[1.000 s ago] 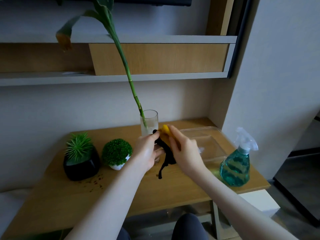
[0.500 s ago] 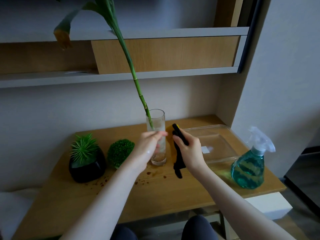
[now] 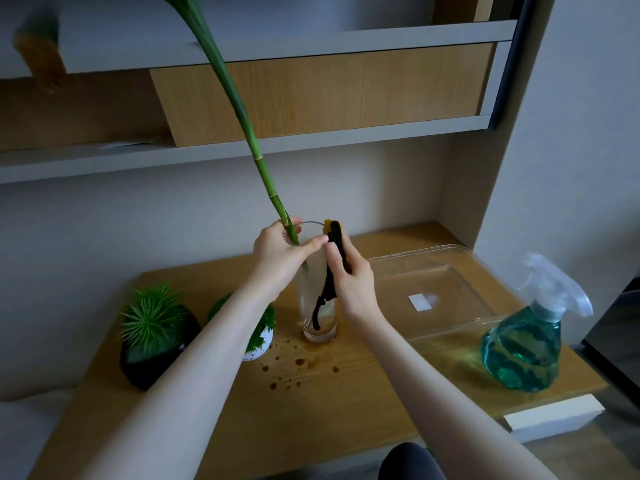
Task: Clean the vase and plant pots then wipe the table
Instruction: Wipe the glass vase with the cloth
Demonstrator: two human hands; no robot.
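Currently your left hand (image 3: pixel 277 249) grips tall clear glass vase (image 3: pixel 317 299) rim on wooden counter (image 3: pixel 346 393); right hand (image 3: pixel 349 282) clasps black-yellow cloth (image 3: pixel 334 258) against it. Vase-wiping step; next needs steady hold, rub downward.

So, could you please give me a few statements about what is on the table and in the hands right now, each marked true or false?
1. The left hand holds the rim of the glass vase. True.
2. The right hand has its grip on the spray bottle. False: it holds a black and yellow cloth against the vase; the bottle stands untouched at the right.
3. Brown spots mark the table in front of the vase. True.
4. The green stalk lies flat on the table. False: it stands in the vase, leaning left.
5. The clear tray sits left of the vase. False: it is on the right.
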